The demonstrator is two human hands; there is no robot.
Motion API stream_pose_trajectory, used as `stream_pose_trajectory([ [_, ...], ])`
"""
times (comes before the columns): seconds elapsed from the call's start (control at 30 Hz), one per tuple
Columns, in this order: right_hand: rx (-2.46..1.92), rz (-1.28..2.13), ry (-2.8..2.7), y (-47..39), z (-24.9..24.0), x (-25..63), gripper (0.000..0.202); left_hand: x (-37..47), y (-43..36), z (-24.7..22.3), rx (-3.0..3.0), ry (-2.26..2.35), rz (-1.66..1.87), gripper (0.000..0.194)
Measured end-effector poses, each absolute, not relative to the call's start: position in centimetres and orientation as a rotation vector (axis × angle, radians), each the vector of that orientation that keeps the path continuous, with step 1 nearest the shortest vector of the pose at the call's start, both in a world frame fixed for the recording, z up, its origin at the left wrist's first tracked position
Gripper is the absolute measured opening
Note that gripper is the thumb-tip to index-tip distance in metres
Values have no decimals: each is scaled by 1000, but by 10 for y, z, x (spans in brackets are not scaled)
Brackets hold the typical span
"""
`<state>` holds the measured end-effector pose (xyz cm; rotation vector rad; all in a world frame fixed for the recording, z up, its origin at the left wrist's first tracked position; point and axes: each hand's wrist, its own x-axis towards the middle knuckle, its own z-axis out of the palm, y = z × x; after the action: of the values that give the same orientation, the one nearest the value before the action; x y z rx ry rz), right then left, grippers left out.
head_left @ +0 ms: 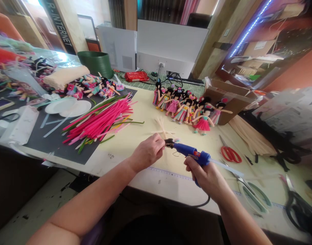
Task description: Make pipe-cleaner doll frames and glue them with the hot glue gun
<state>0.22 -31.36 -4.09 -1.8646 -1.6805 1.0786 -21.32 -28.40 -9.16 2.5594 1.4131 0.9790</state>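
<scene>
My right hand is wrapped around the handle of a blue glue gun, with a clear glue stick poking out of its back. The gun's nozzle points left, toward my left hand. That hand is closed, its fingers pinching a small dark doll piece at the nozzle; a bit of pale blue shows behind it. Most of the piece is hidden by my fingers and the gun. Just beyond lie cream pipe cleaners, crossed over one another on the pale yellow table sheet.
Several finished dolls stand beside a cardboard box. Pink and green pipe cleaners lie left. Red-handled scissors, green-handled scissors and black scissors lie right. A ruler runs along the front; the gun's cord hangs below.
</scene>
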Motion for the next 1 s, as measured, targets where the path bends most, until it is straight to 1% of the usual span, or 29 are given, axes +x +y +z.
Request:
stream_pose_trajectory([
  [1.0, -1834, 1081, -1658, -316, -44, 6, 40, -213, -285, -89, 2561, 1404, 1004, 12],
])
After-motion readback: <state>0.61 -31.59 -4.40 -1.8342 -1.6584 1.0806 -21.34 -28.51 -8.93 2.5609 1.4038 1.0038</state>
